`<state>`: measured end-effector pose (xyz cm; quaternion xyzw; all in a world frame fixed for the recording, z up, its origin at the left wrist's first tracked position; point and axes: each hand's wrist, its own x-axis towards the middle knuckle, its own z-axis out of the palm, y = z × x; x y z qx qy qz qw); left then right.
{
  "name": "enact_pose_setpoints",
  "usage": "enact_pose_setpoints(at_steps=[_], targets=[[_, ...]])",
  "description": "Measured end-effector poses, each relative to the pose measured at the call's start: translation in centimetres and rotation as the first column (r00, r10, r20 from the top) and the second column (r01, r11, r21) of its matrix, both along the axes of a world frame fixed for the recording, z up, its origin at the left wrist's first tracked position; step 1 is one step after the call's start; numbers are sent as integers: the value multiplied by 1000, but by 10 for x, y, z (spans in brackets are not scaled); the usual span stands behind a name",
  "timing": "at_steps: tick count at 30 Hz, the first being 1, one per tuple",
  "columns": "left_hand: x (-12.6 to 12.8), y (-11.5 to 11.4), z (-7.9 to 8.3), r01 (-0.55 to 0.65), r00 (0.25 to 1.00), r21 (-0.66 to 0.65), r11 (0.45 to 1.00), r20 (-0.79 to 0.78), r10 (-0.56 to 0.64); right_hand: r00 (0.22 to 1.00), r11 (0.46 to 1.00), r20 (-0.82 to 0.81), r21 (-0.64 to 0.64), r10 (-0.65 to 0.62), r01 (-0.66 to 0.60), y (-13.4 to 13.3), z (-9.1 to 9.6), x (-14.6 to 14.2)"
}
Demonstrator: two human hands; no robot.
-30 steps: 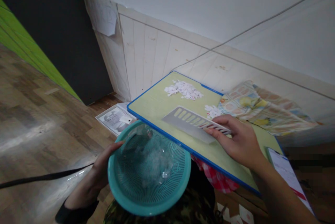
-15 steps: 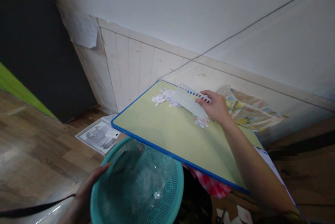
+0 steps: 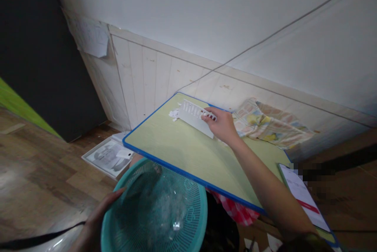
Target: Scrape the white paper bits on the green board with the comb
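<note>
My right hand point(image 3: 223, 127) pinches the right end of a white slotted plastic strip point(image 3: 193, 120), a flat piece with a row of slots along one long edge. The strip stands tilted on the yellow-green tabletop point(image 3: 165, 138). White paper scraps point(image 3: 173, 114) show at its left end; the strip hides whatever lies behind it. Down at the table's front edge, my left hand point(image 3: 98, 214) grips the left rim of a teal plastic basket point(image 3: 202, 216). Inside the basket is crumpled clear plastic point(image 3: 167, 206). The fingers under the rim are hidden.
A patterned cloth point(image 3: 271, 122) lies at the table's back right, near a clipboard point(image 3: 303, 193) with papers. A flat white box point(image 3: 107, 157) is on the floor at left. Red checked fabric point(image 3: 237, 208) hangs below the table edge. The wall borders the far side.
My right hand has moved left with the strip, which now covers most of the paper scraps. The left hand still holds the basket. The clipboard shows more fully.
</note>
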<state>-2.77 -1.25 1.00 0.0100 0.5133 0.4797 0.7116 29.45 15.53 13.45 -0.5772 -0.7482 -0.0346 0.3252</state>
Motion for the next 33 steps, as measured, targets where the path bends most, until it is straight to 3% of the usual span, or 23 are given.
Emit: enact_pose_setpoints(at_steps=[6, 15, 23, 27, 33], targets=[[-2, -1, -4, 2, 1000, 12, 1000, -30, -2, 990, 998, 137, -60, 31, -23, 14, -1, -12], [-16, 0, -29, 39, 999, -1, 999, 2, -39, 986, 993, 143, -91, 82, -69, -3, 31, 18], [-11, 1, -20, 48, 998, 13, 999, -34, -48, 983, 979, 72, -126, 168, -158, -4, 29, 28], [-11, 0, -18, 82, 996, 37, 996, -41, -80, 988, 985, 52, -103, 148, -142, -10, 34, 35], [-10, 0, -17, 80, 997, 41, 996, -7, -80, 969, 954, 30, -188, 245, -235, -19, 37, 40]])
